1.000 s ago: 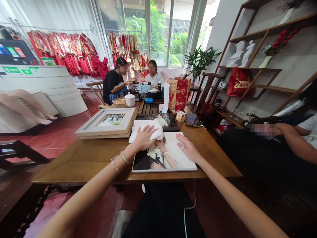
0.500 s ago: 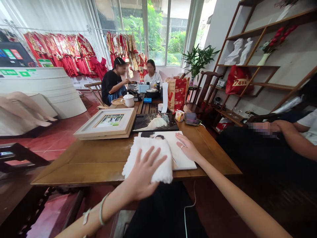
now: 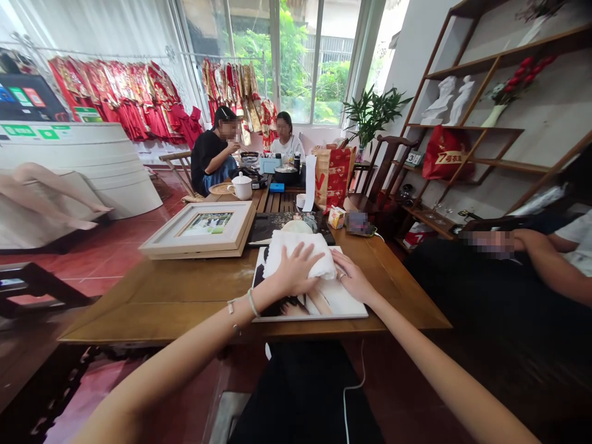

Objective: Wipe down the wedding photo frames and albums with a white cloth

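A white cloth (image 3: 319,243) lies under my left hand (image 3: 296,271), whose fingers are spread flat on top of it. Beneath the cloth is a photo panel (image 3: 296,308) with a white edge, flat near the table's front; part of its picture is covered. My right hand (image 3: 352,279) rests on the panel's right side with fingers stretched, the fingertips close by the cloth's right edge. Just behind lies a dark photo panel (image 3: 263,228) showing a pale gown, partly hidden by the cloth. Stacked white picture frames (image 3: 198,228) sit to the left.
On the wooden table (image 3: 152,308) stand a lidded white mug (image 3: 241,186), a red paper bag (image 3: 332,179), a small box (image 3: 337,216) and a phone (image 3: 361,224). Two people eat at the far end. Another person sits at right. A white cable (image 3: 354,385) hangs in front.
My left hand has pushed the cloth forward and to the right across the panel, uncovering its lower left part. My right hand stays at the panel's right side.
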Tool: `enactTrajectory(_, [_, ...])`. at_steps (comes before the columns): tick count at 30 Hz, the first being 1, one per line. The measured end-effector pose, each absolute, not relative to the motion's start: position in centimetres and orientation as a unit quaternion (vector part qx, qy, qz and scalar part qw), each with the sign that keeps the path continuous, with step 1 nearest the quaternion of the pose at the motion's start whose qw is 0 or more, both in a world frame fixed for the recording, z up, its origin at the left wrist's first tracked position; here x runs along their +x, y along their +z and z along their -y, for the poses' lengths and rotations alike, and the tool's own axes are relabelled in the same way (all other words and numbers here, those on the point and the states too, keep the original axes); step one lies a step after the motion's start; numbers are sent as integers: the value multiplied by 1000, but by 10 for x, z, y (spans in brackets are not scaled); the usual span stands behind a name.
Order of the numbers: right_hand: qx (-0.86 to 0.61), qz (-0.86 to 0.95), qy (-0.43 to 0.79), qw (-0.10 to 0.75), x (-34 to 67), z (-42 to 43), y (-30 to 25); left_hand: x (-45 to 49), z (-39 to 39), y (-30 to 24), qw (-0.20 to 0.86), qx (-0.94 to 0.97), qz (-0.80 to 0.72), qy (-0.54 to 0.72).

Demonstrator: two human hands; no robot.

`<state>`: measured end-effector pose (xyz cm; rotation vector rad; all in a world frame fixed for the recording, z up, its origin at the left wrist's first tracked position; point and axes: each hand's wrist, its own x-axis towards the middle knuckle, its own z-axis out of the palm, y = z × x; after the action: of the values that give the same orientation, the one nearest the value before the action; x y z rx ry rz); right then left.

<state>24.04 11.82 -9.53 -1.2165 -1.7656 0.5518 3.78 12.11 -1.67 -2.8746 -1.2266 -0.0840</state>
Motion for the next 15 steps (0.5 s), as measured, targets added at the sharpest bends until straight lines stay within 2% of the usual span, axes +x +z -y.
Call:
enactTrajectory(6, [-477, 670, 294, 487, 245, -129, -103, 58, -122, -29, 31, -905, 420, -56])
enactTrajectory(11, [-468, 626, 364, 507, 245, -128, -98, 68, -72, -36, 38, -895, 435, -87])
enactTrajectory(15, [-461, 632, 370, 502, 245, -122, -95, 72, -28, -39, 13, -896, 431, -106])
